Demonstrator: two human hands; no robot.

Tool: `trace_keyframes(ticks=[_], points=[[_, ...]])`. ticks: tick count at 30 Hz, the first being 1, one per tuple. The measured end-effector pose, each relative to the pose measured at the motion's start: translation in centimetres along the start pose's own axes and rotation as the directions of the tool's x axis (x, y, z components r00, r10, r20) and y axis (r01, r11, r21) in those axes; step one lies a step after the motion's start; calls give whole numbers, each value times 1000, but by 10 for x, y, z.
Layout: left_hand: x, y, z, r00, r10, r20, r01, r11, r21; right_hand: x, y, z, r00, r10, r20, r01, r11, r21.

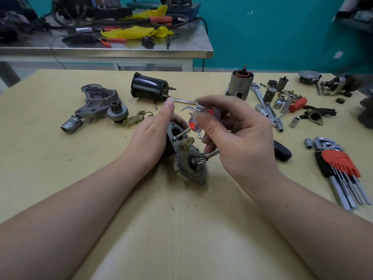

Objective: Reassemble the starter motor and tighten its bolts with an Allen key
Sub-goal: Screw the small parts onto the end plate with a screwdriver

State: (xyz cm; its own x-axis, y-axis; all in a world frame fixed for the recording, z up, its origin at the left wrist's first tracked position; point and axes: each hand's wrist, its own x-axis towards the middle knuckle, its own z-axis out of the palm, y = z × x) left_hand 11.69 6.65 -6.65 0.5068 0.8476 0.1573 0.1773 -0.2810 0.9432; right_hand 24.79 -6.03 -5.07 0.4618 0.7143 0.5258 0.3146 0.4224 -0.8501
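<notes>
My left hand [153,136] grips a partly assembled starter motor body [189,166] lying on the yellow table, thumb raised. Its flat end plate faces me, with a helical shaft [199,159] and a beige plastic lever [186,142] sticking out. My right hand [238,138] holds a small screwdriver with a clear and red handle [199,120]; its tip sits on a screw in the plate [175,138]. A set of Allen keys in a red holder [341,172] lies at the right. A black motor housing [148,87] and an aluminium nose housing [96,100] lie behind.
An armature [241,84] stands upright at the back. Sockets, spanners and a red screwdriver [278,106] are scattered at the right. A pinion gear [117,113] and a metal sleeve [71,125] lie at the left. A steel bench [121,49] with tools stands beyond.
</notes>
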Motion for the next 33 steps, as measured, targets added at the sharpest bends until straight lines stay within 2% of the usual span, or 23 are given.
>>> trace_keyframes(ticks=[6,16,22,25,30,33], points=[[-1,1,0,1000,1,0,-1,1000,-4,0,-2,-3,997,67,27,-67,998,18],[1,0,-1,1000,5,14,-5,1000,19,-3,-6,-1,999,31,43,-31,999,6],[0,1,1,1000,6,-14,-6,1000,11,-2,-7,-3,998,-3,63,8,997,-72],[0,1,4,999,7,-38,-7,1000,14,0,-8,-2,999,-23,42,27,996,-85],[2,-3,7,998,22,-63,-20,999,39,2,-3,-1,998,42,-38,-45,995,-86],[2,-3,8,997,10,-75,-8,999,34,4,-2,-3,999,27,-26,-30,994,-109]])
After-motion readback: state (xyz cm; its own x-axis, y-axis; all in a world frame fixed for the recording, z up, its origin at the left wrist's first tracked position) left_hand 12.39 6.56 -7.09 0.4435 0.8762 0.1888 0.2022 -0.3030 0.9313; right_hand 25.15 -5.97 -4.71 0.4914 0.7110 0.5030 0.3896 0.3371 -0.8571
